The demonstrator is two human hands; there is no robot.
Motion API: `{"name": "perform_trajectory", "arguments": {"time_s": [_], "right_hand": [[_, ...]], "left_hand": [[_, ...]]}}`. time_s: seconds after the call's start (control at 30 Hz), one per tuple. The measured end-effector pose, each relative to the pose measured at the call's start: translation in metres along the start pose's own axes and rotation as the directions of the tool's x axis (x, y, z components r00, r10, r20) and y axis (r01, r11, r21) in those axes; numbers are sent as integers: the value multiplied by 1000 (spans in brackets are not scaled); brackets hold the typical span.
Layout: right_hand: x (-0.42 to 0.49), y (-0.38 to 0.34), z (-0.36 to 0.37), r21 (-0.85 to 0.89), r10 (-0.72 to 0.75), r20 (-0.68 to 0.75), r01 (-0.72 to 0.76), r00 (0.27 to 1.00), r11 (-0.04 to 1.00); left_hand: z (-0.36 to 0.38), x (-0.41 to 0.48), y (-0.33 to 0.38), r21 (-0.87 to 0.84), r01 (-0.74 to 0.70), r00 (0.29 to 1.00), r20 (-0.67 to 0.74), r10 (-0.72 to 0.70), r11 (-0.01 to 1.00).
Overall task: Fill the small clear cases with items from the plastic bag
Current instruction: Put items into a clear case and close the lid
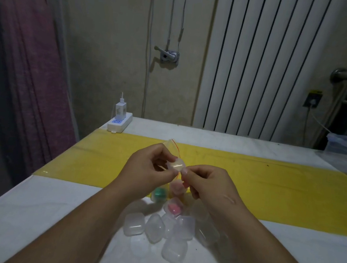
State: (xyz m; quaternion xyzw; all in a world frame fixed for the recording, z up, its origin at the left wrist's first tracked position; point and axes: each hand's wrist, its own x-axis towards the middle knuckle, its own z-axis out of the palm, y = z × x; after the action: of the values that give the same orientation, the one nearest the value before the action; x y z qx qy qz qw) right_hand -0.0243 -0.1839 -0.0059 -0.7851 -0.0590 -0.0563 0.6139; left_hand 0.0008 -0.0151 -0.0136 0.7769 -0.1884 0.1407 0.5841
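Mid-frame, the left hand [150, 167] and right hand [203, 183] pinch one clear case [176, 165] above the white tabletop [33, 213]; its left edge drops off beside a curtain [26, 64].

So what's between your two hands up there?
In the head view, a small clear plastic case sits between the left hand and right hand; both pinch it. The clear plastic bag shows behind.
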Motion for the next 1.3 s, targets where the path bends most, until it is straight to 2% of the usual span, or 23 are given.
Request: {"name": "perform_trajectory", "arguments": {"time_s": [0.27,0.43,0.5,0.57,0.63,0.73,0.87,0.97,1.2,1.3], "right_hand": [[-1,-1,2,46,36,-1,-36,999,998],[0,-4,3,-11,46,-20,-46,999,999],[0,-3,4,25,58,-36,-57,998,998],[-1,-3,4,82,77,-54,-72,996,994],[0,-2,3,51,61,-65,-58,996,997],[2,-4,-1,-2,23,-61,-23,998,1000],[3,-3,-3,29,-11,-62,13,998,999],[2,0,-4,102,-12,-75,20,997,995],[5,-4,-13,174,-101,-222,142,970,975],[2,-7,-8,246,-118,-214,170,970,954]], "left_hand": [[5,0,-2,41,-30,999,-29,31,999],[7,-1,0,146,-80,996,-35,86,986],[9,-1,1,153,-85,993,-64,96,985],[10,1,2,56,-28,991,-132,36,998],[10,2,5,-108,40,981,-183,-59,993],[8,3,9,-213,72,980,-168,-109,974],[4,1,11,-194,103,993,-40,-113,976],[-1,0,6,-100,116,993,13,-115,988],[-3,1,6,-40,138,988,-59,-140,990],[-1,0,8,5,146,986,-78,-145,989]]}}
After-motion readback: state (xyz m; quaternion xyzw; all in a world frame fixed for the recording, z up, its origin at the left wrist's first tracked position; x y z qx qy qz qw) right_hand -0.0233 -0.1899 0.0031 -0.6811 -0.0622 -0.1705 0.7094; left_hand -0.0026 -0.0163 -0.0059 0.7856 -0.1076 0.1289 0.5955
